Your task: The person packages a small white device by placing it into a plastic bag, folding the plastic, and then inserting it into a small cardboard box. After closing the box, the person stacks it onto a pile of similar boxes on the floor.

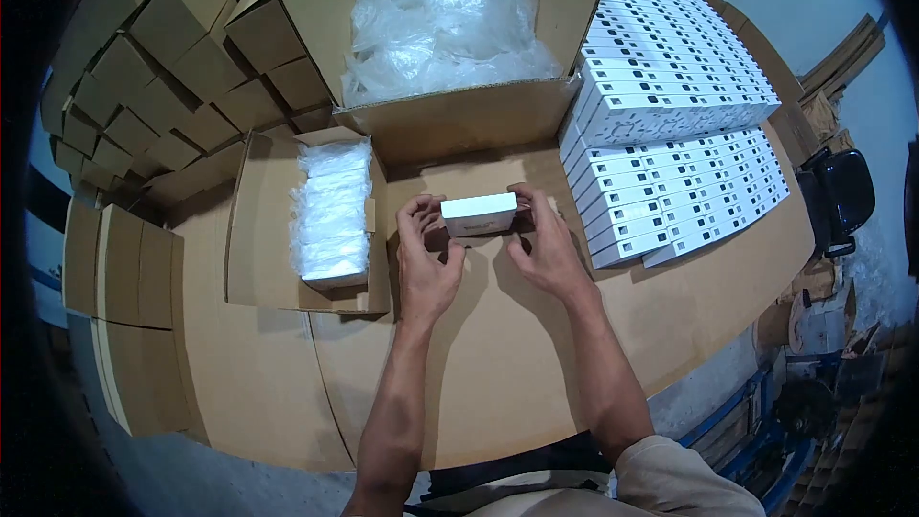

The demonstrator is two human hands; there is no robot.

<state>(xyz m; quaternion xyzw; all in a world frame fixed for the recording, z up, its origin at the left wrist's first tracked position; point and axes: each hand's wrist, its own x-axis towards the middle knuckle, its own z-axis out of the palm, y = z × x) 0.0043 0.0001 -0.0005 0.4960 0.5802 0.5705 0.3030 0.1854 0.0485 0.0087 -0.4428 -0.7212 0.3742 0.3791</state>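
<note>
A small white box (479, 215) is held up between my two hands, above the cardboard-covered table. My left hand (426, 254) has its fingers curled at the box's left end. At the right end, the fingers of my right hand (544, 244) grip the box in the same way. Dark print marks the face turned toward me. Just left of my left hand stands an open carton (378, 273) with a row of plastic-wrapped white boxes (330, 211) in it. Beyond my hands is a large open carton (459, 120) full of clear plastic bags (440, 24).
Stacked rows of white boxes (670, 182) stand close on the right. Many folded brown cartons (182, 48) are piled at the back left, and more cartons (134, 316) stand at the left table edge. A black chair (842, 196) is beyond the table's right side.
</note>
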